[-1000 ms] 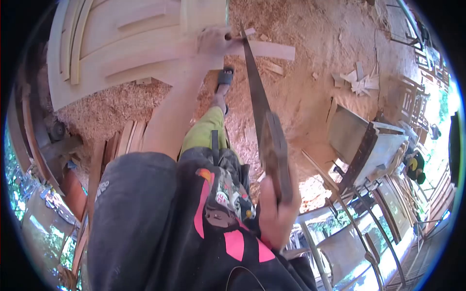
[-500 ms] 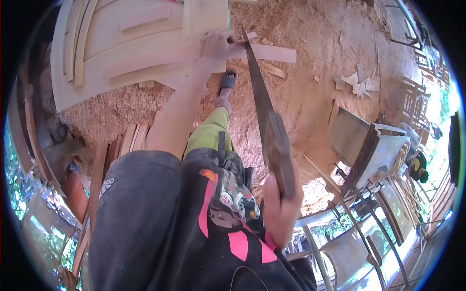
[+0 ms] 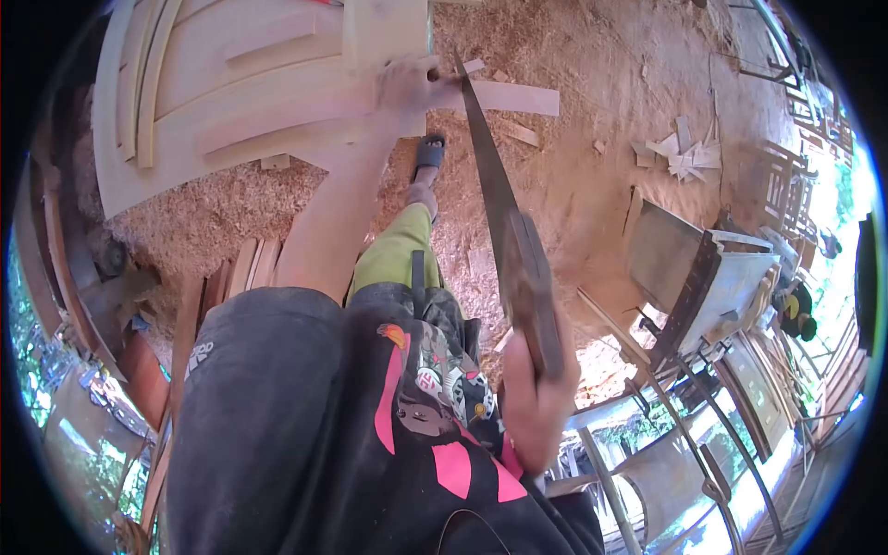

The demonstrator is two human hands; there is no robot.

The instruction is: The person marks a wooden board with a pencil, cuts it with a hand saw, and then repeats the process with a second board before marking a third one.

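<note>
**Left hand** (image 3: 404, 85): arm stretched straight out from the shoulder. The hand rests palm down at the edge of the pale arched wooden panel (image 3: 231, 83). Grip: fingers curled together and pressed onto the near end of the wooden strip (image 3: 509, 96), pinning it against the panel.

**Right hand** (image 3: 536, 398): drawn in close to the body, wrist bent. Grip: clamped around the dark handle of the handsaw (image 3: 507, 227).

**Handsaw**: the blade runs up and away from the handle. Its tip meets the wooden strip just beside the left hand's thumb.

**Wooden strip**: a flat, light length that sticks out past the panel to the right, above the sawdust-covered floor (image 3: 592, 55).

**Nearby**: one foot in a dark sandal (image 3: 428, 152) stands on the sawdust below the panel, with a yellow-green trouser leg above it. Pale offcuts (image 3: 684, 153) lie well apart to the right.

**Writing and marks**: the black shirt (image 3: 277, 435) has a small white mark on the sleeve, too small to read. Pink shapes and a printed picture cover the front, with no legible words.
</note>
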